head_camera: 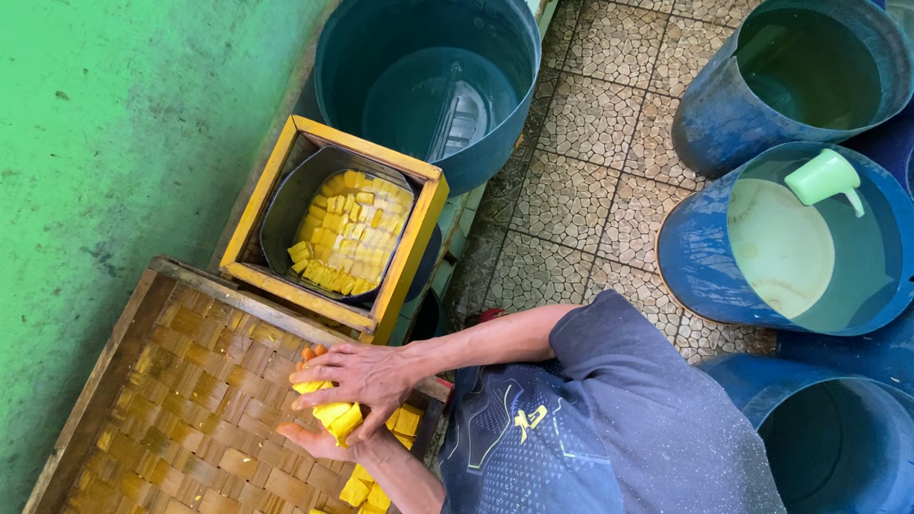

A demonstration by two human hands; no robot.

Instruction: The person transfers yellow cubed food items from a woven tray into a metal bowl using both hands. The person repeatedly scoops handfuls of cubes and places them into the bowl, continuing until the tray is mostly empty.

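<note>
**Yellow blocks gathered between two hands, over a woven tray**

Item: a cluster of small yellow blocks (333,411), pressed between our two hands above the near corner of the woven bamboo tray (181,400). Our right hand (357,373) lies on top, fingers spread and curled down over the blocks; our left hand (319,443) cups them from beneath, palm up. Both are closed on the same cluster.

Handling, as we judge it: the blocks look soft, damp and easily crushed or broken, light singly. Best scooped from below and steadied from above, not pinched.

Nearby: loose yellow blocks (367,490) at the tray's edge; a dark basin of more blocks (354,233) set in a yellow wooden frame (405,257); blue barrels (690,238) on the tiled floor (590,181), one with a green scoop (824,178) floating in pale liquid.

Hard to make out: how many blocks we hold, since fingers cover most; the left wrist is cut off by the frame edge.
</note>
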